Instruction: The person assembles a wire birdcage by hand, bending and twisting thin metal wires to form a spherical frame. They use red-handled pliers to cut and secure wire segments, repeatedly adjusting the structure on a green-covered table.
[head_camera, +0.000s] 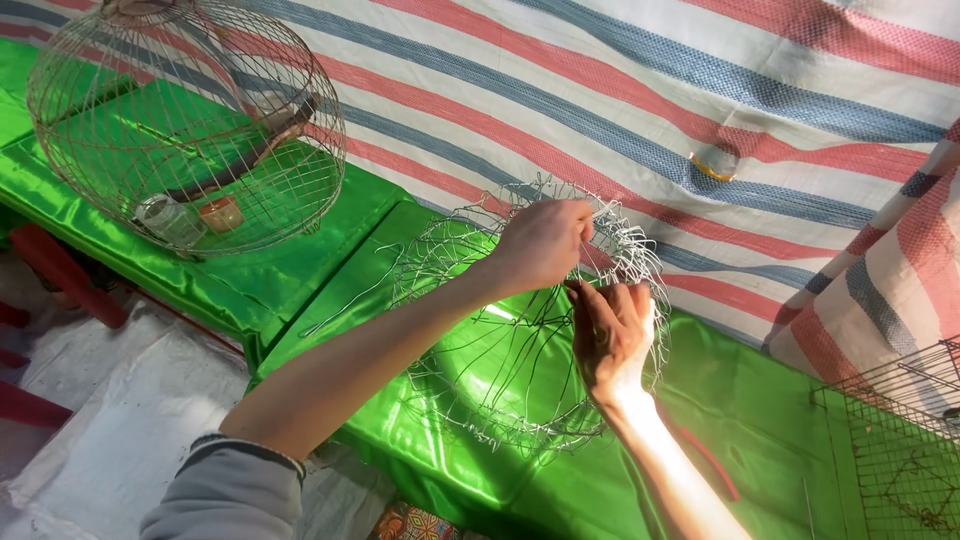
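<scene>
An unfinished round wire cage frame (470, 330) of thin silver wire lies tilted on a shiny green cloth. My left hand (545, 240) reaches across from the lower left and pinches wire at the frame's upper rim. Just below it, my right hand (612, 335) comes up from the bottom and grips the wires on the frame's right side. The two hands almost touch. Loose wire ends (345, 305) stick out to the left of the frame.
A finished domed wire birdcage (185, 120) with a perch and two small cups stands at the upper left on the green cloth (760, 400). A striped red, blue and white tarp (620, 90) hangs behind. A square wire mesh cage (900, 440) sits at the right edge.
</scene>
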